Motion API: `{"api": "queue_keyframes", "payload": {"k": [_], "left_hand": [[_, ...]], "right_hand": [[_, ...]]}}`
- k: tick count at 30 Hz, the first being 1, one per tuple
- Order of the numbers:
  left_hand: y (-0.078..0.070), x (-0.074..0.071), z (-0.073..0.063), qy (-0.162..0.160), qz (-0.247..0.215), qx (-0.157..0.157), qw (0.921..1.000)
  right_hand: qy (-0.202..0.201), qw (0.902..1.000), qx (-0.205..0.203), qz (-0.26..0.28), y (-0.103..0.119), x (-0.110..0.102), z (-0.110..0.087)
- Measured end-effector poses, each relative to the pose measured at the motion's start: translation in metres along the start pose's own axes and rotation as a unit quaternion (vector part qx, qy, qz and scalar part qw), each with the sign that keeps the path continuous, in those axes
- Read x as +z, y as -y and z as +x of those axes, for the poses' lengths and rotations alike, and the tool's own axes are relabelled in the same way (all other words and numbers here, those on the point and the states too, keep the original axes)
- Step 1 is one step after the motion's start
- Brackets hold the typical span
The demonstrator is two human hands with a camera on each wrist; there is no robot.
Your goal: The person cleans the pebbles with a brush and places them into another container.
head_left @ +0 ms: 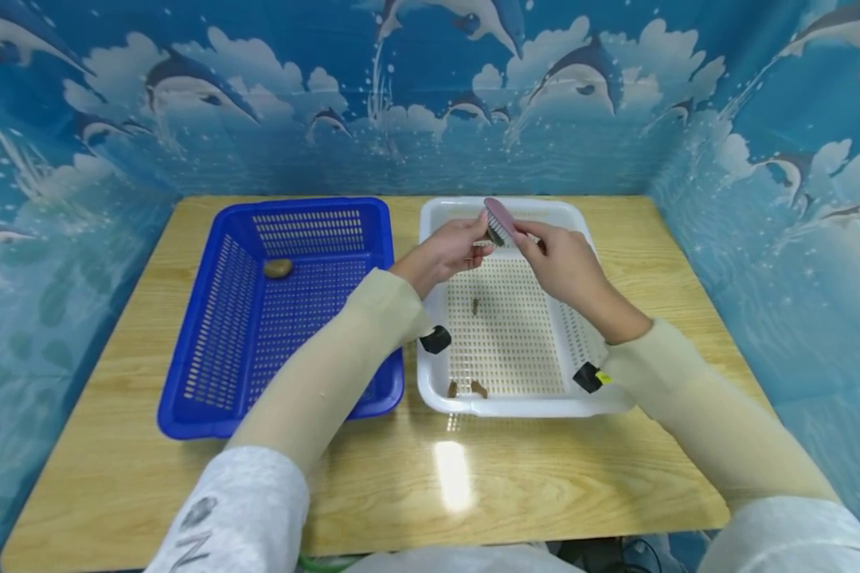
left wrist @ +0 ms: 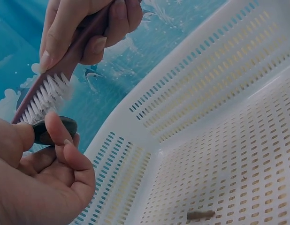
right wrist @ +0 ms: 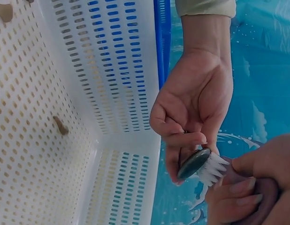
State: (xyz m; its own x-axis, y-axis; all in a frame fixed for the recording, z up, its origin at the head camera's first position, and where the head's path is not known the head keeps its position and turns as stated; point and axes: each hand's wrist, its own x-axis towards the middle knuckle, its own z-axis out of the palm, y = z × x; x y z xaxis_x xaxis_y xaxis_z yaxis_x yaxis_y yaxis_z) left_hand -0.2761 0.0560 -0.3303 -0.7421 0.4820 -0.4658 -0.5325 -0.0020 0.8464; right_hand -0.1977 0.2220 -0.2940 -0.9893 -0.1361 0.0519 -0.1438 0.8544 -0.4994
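A dark, smooth stone [right wrist: 194,164] is pinched between the thumb and fingers of my left hand [head_left: 461,245], above the far part of the white basket [head_left: 430,318]. My right hand [head_left: 564,261] grips a pink brush [head_left: 499,213] with white bristles [left wrist: 45,99]. In the left wrist view the bristles press against the stone's upper edge. Both hands are close together, the brush tilted over the stone. Below them, a small brown piece [head_left: 475,306] lies on the white basket's floor.
Left of the white basket stands a blue basket [head_left: 394,318] with a brown stone [head_left: 278,268] inside. Two more brown bits [head_left: 478,389] lie near the white basket's front wall. The wooden table [head_left: 545,477] meets a dolphin-printed curtain [head_left: 416,159] at back and sides.
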Motion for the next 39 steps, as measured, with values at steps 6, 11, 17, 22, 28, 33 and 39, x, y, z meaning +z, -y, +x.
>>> {"api": "queue_keyframes", "payload": {"k": [6, 11, 17, 22, 28, 33, 39], "left_hand": [[-0.001, 0.002, -0.002, 0.016, 0.006, 0.006, 0.9998], [-0.001, 0.004, -0.002, 0.021, 0.006, 0.008, 0.9997], [-0.006, 0.005, -0.004, 0.021, 0.009, 0.016, 0.9996], [-0.008, 0.003, -0.005, 0.014, -0.003, 0.020, 0.9997], [-0.010, -0.001, -0.007, 0.011, -0.017, 0.012, 0.9997], [-0.009, -0.001, -0.006, 0.009, -0.019, 0.012, 0.9997], [-0.004, 0.000, -0.006, 0.019, -0.002, 0.018, 0.9997]], "right_hand": [[0.004, 1.0000, -0.001, 0.001, 0.001, -0.006, 0.004], [0.007, 0.9999, 0.007, 0.007, -0.004, -0.006, 0.006], [-0.001, 0.9999, 0.014, 0.009, -0.010, -0.008, 0.001], [-0.006, 0.9999, 0.009, 0.009, -0.008, -0.008, -0.003], [-0.020, 0.9997, 0.004, 0.009, -0.004, -0.004, -0.006], [-0.023, 0.9996, 0.005, 0.012, 0.000, -0.002, -0.007], [-0.020, 0.9996, 0.001, 0.019, 0.005, -0.001, -0.005]]}}
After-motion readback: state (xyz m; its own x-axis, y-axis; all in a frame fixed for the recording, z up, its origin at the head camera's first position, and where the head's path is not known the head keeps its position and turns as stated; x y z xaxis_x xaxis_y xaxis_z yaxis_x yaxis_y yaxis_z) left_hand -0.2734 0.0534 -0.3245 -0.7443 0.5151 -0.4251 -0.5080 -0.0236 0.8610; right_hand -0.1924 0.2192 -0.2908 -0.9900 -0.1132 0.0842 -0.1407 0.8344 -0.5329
